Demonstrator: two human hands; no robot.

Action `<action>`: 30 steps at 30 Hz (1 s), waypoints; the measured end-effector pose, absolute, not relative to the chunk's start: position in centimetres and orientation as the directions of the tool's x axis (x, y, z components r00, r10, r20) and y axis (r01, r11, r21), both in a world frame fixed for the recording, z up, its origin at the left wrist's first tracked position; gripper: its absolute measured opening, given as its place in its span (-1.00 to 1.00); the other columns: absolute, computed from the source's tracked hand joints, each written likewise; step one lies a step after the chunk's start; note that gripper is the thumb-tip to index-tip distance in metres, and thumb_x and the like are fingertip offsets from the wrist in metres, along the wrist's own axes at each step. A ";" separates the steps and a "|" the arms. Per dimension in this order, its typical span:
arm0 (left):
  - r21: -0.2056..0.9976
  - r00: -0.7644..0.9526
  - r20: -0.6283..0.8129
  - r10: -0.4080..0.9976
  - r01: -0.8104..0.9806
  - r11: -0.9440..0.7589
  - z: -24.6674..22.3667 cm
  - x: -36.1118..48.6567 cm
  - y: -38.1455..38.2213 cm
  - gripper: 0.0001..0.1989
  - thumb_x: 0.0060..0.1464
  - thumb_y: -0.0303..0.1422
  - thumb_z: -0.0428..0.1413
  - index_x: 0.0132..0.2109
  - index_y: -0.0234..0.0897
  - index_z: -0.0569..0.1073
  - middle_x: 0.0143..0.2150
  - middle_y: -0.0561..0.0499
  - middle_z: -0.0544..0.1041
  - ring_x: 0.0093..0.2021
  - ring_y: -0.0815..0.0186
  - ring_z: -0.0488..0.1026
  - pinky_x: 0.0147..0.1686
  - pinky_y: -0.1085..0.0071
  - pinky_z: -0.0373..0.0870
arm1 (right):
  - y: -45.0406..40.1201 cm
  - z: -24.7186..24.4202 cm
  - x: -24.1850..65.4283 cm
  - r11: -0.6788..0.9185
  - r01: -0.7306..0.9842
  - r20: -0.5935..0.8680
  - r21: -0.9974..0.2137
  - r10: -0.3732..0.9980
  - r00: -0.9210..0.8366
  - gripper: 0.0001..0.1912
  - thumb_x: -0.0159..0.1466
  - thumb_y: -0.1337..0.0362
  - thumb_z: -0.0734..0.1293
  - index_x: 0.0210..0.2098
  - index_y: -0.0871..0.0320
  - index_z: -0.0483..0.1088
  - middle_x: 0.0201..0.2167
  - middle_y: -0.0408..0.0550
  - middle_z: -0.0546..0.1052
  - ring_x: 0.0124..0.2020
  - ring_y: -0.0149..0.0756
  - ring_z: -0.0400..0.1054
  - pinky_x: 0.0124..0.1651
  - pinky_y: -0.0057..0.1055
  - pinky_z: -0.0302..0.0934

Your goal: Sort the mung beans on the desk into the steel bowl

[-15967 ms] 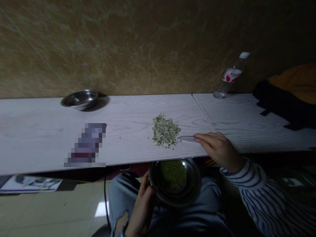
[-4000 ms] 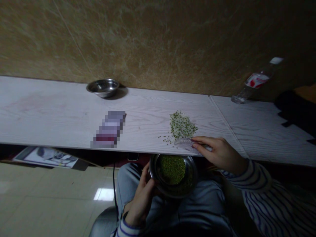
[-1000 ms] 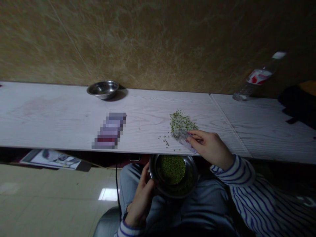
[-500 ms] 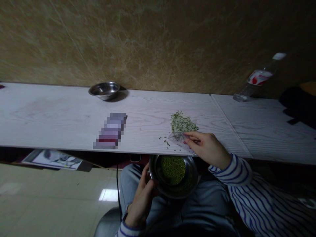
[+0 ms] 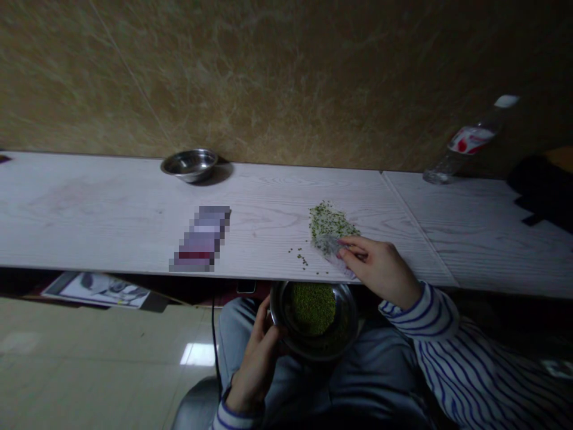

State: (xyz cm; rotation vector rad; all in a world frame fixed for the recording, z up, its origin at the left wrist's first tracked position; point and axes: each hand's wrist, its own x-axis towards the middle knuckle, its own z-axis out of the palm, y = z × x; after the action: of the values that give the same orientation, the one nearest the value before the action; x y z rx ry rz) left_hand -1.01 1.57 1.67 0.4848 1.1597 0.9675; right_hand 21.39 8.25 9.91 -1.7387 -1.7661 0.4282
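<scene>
My left hand (image 5: 261, 352) grips the left rim of a steel bowl (image 5: 347, 334) on my lap, below the table's front edge. Small green beans (image 5: 313, 307) lie inside the bowl. With closed fingers, my right hand (image 5: 373, 263) holds a crumpled clear plastic piece (image 5: 330, 246) low over the table. Just behind the plastic, a patch of scattered green beans (image 5: 329, 220) covers the tabletop. A few loose beans (image 5: 302, 260) lie left of the plastic, near the edge.
A second steel bowl (image 5: 190, 165) stands against the wall on the white table (image 5: 264, 239). In front of it lies a pixelated flat object (image 5: 201, 239). A plastic bottle (image 5: 470, 141) is at the back right, beside a dark item (image 5: 544, 185) at the right edge.
My right hand has shifted slightly to the right with the plastic, whose left edge has moved right and looks more crumpled. My left hand and the lap bowl have not visibly moved.
</scene>
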 end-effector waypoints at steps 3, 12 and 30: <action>0.753 0.083 -0.546 0.833 -0.386 0.532 1.6 -1.0 1.6 -0.23 -0.14 -0.34 0.18 0.28 -0.12 0.22 0.07 -0.10 0.47 -0.18 0.19 0.42 -0.40 0.39 0.38 | 8.3 9.7 21.1 0.096 0.789 0.203 -0.607 0.978 0.037 -0.71 0.23 0.28 0.27 -0.10 0.17 0.52 -0.36 -0.04 0.66 -0.38 -0.23 0.56 -0.36 -0.42 0.40; 0.749 0.100 -0.534 0.840 -0.406 0.524 1.3 -1.0 1.6 -0.29 -0.13 -0.35 0.18 0.23 -0.07 0.27 0.07 -0.07 0.46 -0.17 0.19 0.42 -0.34 0.35 0.41 | 8.5 9.8 22.0 0.066 0.800 0.236 -0.596 0.967 0.096 -0.70 0.24 0.26 0.26 -0.10 0.15 0.52 -0.37 -0.03 0.66 -0.36 -0.20 0.57 -0.40 -0.41 0.39; 0.753 0.080 -0.538 0.839 -0.401 0.522 0.8 -1.3 1.5 -0.27 -0.11 -0.33 0.20 0.27 -0.09 0.26 0.02 -0.08 0.49 -0.25 0.23 0.42 -0.40 0.38 0.39 | 8.9 10.0 21.6 0.068 0.790 0.198 -0.610 0.978 0.068 -0.70 0.23 0.27 0.26 -0.10 0.16 0.53 -0.43 -0.06 0.65 -0.53 -0.27 0.52 -0.50 -0.43 0.35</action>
State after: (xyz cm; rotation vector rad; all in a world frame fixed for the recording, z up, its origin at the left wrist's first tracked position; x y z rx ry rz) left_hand -1.26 1.50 0.80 0.4728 1.1469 0.9798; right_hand 21.60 8.85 10.00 -1.7613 -1.7610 0.4100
